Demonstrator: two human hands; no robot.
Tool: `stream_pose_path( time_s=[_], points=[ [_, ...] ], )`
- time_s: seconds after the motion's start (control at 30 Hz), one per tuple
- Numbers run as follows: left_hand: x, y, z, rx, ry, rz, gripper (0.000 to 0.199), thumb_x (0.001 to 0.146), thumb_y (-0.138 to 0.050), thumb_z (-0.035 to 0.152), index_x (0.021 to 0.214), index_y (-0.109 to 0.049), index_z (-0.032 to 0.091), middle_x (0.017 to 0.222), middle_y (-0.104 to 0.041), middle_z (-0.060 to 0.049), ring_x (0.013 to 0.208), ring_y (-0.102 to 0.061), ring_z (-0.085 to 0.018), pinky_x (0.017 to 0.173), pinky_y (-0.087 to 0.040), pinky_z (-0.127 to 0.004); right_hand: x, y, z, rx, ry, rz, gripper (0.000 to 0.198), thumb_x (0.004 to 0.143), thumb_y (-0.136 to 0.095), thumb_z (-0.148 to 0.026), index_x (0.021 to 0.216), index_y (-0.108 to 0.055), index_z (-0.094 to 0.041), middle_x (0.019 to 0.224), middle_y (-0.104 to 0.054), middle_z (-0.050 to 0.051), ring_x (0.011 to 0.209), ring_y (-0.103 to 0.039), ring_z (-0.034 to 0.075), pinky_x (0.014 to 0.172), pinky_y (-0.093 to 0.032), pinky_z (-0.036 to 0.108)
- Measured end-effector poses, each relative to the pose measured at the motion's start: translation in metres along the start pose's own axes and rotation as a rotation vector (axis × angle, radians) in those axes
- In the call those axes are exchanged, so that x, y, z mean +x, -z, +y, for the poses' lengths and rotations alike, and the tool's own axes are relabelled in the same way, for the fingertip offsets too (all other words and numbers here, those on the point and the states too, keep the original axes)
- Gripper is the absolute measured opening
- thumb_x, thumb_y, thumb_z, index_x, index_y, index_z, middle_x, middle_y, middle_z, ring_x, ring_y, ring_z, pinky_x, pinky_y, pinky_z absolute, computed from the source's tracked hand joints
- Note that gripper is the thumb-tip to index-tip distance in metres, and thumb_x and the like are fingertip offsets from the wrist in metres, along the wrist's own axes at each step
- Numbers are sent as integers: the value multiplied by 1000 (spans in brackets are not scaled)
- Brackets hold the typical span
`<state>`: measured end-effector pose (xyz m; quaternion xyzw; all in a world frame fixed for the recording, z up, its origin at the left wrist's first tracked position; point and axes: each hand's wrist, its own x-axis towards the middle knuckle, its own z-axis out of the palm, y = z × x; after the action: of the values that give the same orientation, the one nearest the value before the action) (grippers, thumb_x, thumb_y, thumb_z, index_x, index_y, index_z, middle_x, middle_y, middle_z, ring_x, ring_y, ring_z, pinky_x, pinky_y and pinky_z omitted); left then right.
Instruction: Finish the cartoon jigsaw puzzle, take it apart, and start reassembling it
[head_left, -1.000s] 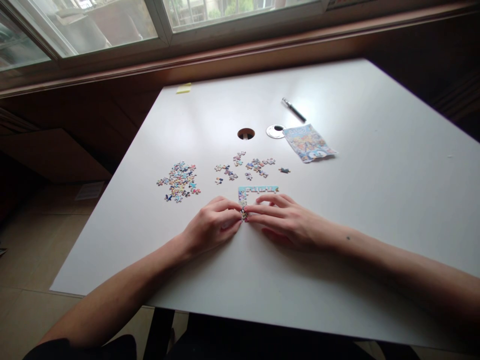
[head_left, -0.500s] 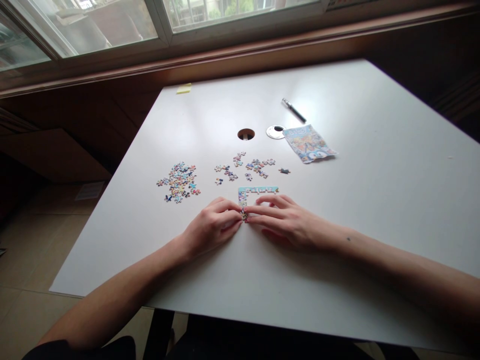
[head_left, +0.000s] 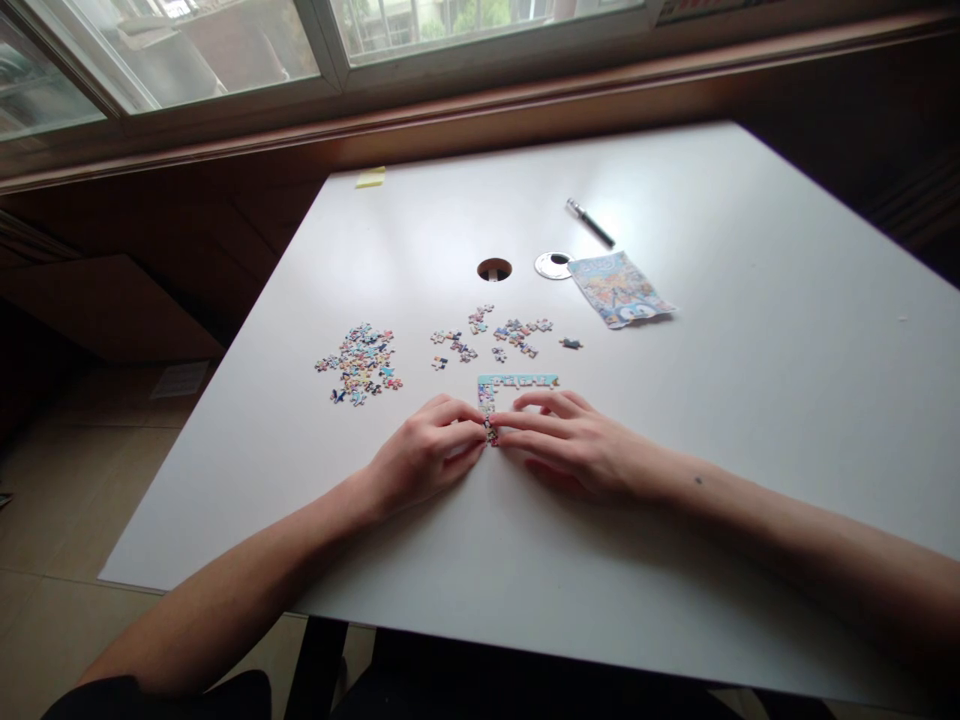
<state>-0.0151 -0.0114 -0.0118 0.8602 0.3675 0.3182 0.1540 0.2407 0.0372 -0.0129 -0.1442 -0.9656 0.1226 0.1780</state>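
Note:
A joined corner of jigsaw puzzle (head_left: 517, 381) lies on the table, with a top strip and a left side strip. At the lower end of the side strip is a small multicoloured puzzle piece (head_left: 491, 436). My left hand (head_left: 431, 450) is closed, its fingertips gripping the piece's left edge. From the other side, my right hand (head_left: 577, 445) holds the piece's right edge with its fingertips, the fingers long and slightly bent. Part of the side strip is covered by fingertips. Several loose puzzle pieces (head_left: 517, 335) lie just beyond the strip.
A larger heap of puzzle pieces (head_left: 362, 362) sits at the left on the white table (head_left: 735, 350). Farther back are a round hole (head_left: 495, 270), a metal ring cover (head_left: 551, 268), a picture sheet (head_left: 621, 290), a pen (head_left: 591, 223) and a yellow sticky note (head_left: 370, 178).
Both hands stay at the lower end of the side strip with almost no movement. The whole view has shifted very slightly.

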Motion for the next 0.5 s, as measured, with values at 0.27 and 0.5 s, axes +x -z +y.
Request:
stream_pose_path(
  time_s=[0.27, 0.5],
  points=[
    [1, 1, 2, 18, 12, -16, 13, 93, -58, 13, 99, -67, 19, 112, -67, -8, 102, -61, -19, 91, -53, -34, 0, 1, 1, 49, 1, 18, 45, 96, -53, -20, 140, -53, -27, 141, -60, 6, 130, -48, 27, 105, -45, 48],
    [0, 1, 2, -1, 33, -18, 13, 94, -56, 13, 97, -66, 19, 110, -65, -7, 102, -62, -18, 90, -54, -33, -5, 9, 17, 59, -129, 234, 29, 90, -61, -17, 117, -64, -24, 118, -68, 9, 109, -61, 25, 93, -52, 42]
  ],
)
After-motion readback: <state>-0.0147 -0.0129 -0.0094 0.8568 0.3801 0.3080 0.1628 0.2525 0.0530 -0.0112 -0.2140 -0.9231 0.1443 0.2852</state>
